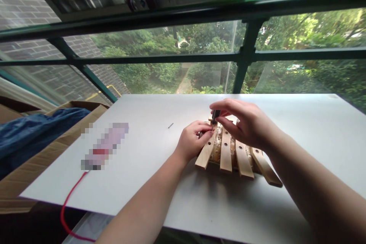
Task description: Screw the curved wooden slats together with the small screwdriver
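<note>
My right hand [243, 120] is closed round the dark handle of a screwdriver [215, 114], which points down at the far part of the leftmost wooden slat [206, 154]. Against that slat, the thumb and forefinger of my left hand [193, 139] pinch together at the screwdriver's tip; whatever they hold there is too small to make out. Several pale slats with dark screw holes, such as the middle slat [225, 156], lie side by side across a piece covered in clear bubble wrap [217, 146]. My right hand hides the far ends of some slats.
On the white table [148, 190] a small thin metal piece [170, 126] lies left of my hands. A blurred-out phone-like object [108, 146] with a red cord [67, 202] is further left. A cardboard box [54, 141] stands beside the table; a green railing [160, 60] runs behind.
</note>
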